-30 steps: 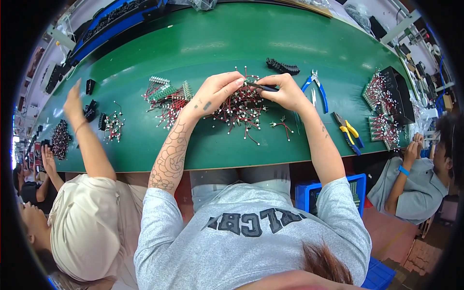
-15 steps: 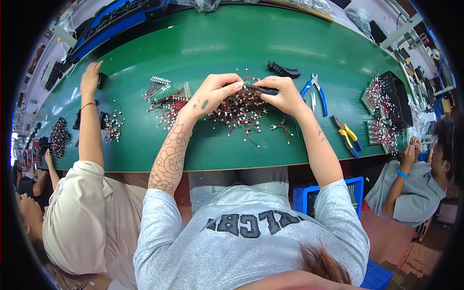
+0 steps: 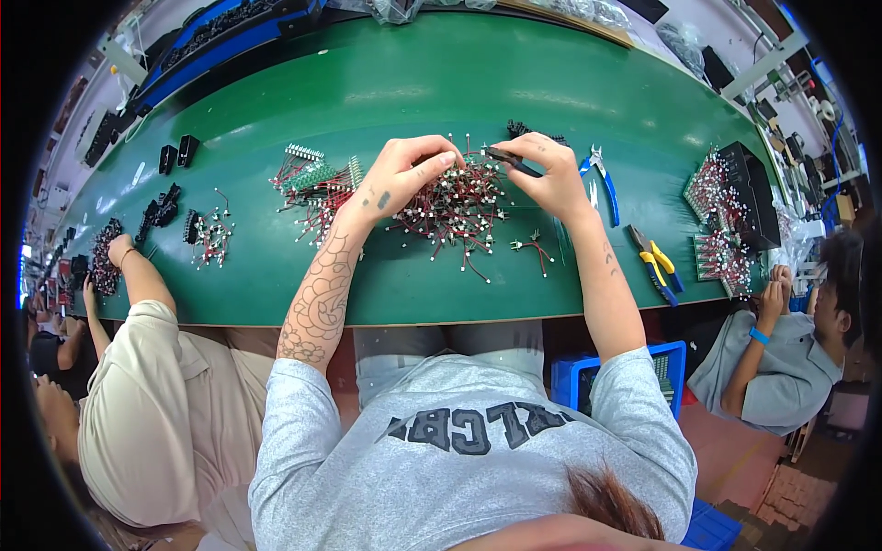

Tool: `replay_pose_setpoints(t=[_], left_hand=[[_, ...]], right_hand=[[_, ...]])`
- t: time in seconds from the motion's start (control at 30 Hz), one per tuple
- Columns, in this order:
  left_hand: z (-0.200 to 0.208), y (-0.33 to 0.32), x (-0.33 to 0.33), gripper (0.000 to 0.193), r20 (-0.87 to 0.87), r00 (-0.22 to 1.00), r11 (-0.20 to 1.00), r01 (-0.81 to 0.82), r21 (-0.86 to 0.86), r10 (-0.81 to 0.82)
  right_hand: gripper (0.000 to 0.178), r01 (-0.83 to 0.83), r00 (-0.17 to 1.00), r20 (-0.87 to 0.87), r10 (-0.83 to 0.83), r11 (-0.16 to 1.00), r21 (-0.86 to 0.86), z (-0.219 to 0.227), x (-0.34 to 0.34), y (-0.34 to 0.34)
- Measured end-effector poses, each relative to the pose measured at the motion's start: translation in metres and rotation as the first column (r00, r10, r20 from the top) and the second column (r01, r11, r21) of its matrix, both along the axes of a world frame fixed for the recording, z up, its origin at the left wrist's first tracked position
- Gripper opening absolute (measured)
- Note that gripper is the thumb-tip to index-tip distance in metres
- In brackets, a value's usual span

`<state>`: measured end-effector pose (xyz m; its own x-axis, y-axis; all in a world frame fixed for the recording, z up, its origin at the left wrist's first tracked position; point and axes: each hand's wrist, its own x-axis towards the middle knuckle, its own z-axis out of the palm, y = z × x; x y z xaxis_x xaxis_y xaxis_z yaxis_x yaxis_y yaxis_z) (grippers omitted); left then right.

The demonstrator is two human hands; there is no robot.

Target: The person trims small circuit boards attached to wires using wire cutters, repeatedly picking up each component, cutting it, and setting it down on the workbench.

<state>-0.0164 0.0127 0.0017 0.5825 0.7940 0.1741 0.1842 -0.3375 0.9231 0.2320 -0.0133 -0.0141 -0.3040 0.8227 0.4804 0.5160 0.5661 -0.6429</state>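
Note:
My left hand [image 3: 409, 174] is closed in a pinch at the left edge of a pile of small white connectors with red and black wires [image 3: 455, 207]; whatever lies between its fingertips is too small to make out. To its right, my right hand [image 3: 551, 179] grips a small dark pliers-like tool [image 3: 511, 160], its tip pointing left above the pile. A gap separates the tool's tip from my left fingers. Several loose wired connectors [image 3: 531, 246] lie just below my right hand.
Blue-handled pliers [image 3: 601, 184] and yellow-and-blue pliers [image 3: 656, 264] lie right on the green table [image 3: 386, 55]. Green boards with wires [image 3: 312, 174] lie left. A black tray [image 3: 749, 197] stands far right. At left, a co-worker's hand [image 3: 119, 250] touches a dark pile.
The tool in my right hand has drawn back from my left fingertips and tilted. My left hand stays nearly in place. The co-worker's hand moved from the black parts toward the near-left pile.

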Motion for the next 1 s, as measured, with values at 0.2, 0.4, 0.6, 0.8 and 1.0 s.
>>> replay_pose_setpoints(t=[0.2,0.4,0.6,0.8,1.0], left_hand=[[-0.010,0.004,0.002,0.029,0.082,0.990,0.994,-0.112,-0.005,0.112],[-0.004,0.001,0.003,0.029,-0.035,0.994,0.994,-0.105,0.012,0.105],[-0.003,-0.001,0.004,0.029,-0.037,0.993,0.993,-0.106,0.050,0.108],[-0.007,-0.003,0.011,0.027,0.041,0.990,0.981,-0.140,0.132,0.135],[-0.006,0.000,0.006,0.025,0.203,0.979,0.926,0.105,-0.363,-0.031]], right_hand=[[0.037,0.067,0.951,0.290,-0.106,0.988,0.140,-0.005,0.013,0.005],[0.041,0.039,0.937,0.342,-0.073,0.994,0.105,-0.003,0.013,0.004],[0.045,0.021,0.962,0.270,-0.049,0.994,0.104,-0.001,0.007,0.002],[0.047,0.008,0.958,0.285,-0.033,0.996,0.087,-0.004,0.004,0.001],[0.047,0.054,0.955,0.277,-0.108,0.979,0.196,-0.006,0.005,0.005]])
